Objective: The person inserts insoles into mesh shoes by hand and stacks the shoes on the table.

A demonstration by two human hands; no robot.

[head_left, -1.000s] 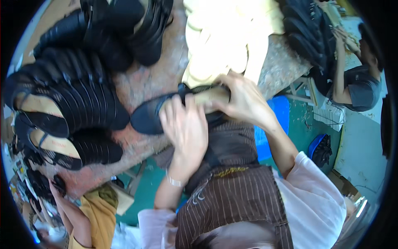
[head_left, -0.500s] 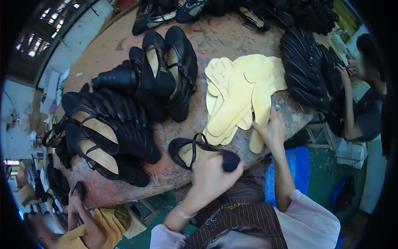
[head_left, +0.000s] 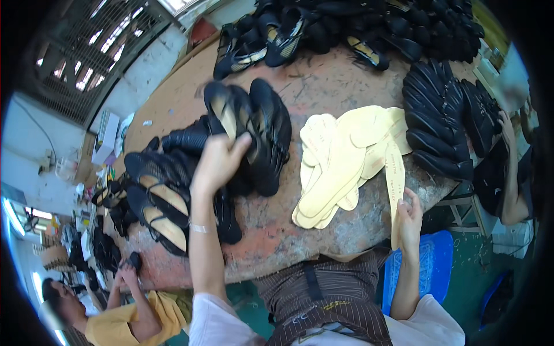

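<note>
A cream insole [head_left: 396, 184] stands nearly upright over the near right part of the tabletop [head_left: 271, 239], its lower end in the right hand [head_left: 410, 222] of a person in a striped brown apron [head_left: 329, 291]. That hand's fingers are clamped on the insole, pinching its right edge. The left hand [head_left: 218, 164] stretches far forward, to the back end of a black shoe [head_left: 221, 111] that looks blurred from where I stand. The thumb is spread from the other fingers, whose tips are hidden, so I cannot tell whether they grip the shoe. This shoe leans among other upright black ones in a cluster on the left.

Between the hands, a fanned pile of insoles [head_left: 340, 164] lies flat, just left of the held one. Right of the pile, black shoes [head_left: 433, 127] are packed in an overlapping row; a large dark heap of footwear [head_left: 346, 29] covers the far edge. A blue stool [head_left: 430, 268] is below, at right. Co-workers sit on both sides, one in a yellow top [head_left: 124, 324].
</note>
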